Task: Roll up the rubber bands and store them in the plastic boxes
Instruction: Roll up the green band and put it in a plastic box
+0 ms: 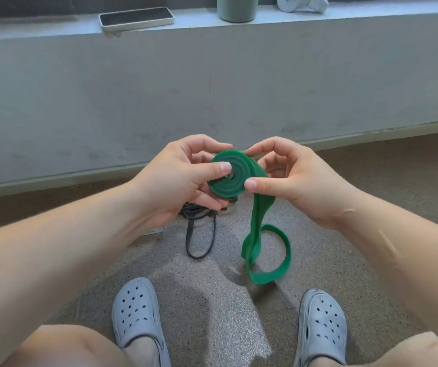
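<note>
Speckled floor (212,300); green rubber band (227,178) is held above it, mostly coiled. Left hand (178,178) pinches the coil with its thumb on the centre, and right hand (300,181) pinches the strip just right of the coil. Rolling step in hand; next move likely calls for winding in the loose tail (262,250) hanging below the coil.

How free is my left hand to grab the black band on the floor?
Probably not yet: the left hand grips the green roll. The black band lies on the floor below it, nothing between, so it looks reachable once the roll is put down.
</note>
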`<state>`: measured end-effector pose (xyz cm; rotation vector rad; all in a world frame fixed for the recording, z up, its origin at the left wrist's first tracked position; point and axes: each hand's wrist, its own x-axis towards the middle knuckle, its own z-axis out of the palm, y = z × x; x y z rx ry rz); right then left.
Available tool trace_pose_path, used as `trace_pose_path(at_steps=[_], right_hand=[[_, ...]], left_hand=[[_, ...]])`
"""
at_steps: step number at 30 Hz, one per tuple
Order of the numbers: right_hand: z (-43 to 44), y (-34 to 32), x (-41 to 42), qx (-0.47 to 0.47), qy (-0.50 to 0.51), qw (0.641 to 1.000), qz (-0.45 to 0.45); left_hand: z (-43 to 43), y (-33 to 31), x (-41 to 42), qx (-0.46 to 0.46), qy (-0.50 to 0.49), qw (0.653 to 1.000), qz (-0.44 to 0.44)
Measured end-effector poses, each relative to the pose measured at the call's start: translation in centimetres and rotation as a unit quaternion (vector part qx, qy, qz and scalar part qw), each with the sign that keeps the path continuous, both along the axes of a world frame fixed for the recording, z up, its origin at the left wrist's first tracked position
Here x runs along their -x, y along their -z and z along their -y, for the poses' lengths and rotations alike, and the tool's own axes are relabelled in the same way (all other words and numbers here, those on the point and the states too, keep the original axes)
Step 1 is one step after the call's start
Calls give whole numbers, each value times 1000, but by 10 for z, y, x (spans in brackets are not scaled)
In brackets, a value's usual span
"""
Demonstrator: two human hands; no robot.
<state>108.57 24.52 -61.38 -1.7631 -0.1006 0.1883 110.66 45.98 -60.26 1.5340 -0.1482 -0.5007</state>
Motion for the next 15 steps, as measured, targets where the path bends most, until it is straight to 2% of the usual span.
trace_pose_path(at_steps=[11,15], right_hand=[[-7,11,1,-24,52,994,93],[-11,15,2,-24,60,992,104]], left_hand=[[-1,-2,-2,76,-28,997,9],[-2,-2,-1,72,-29,997,8]])
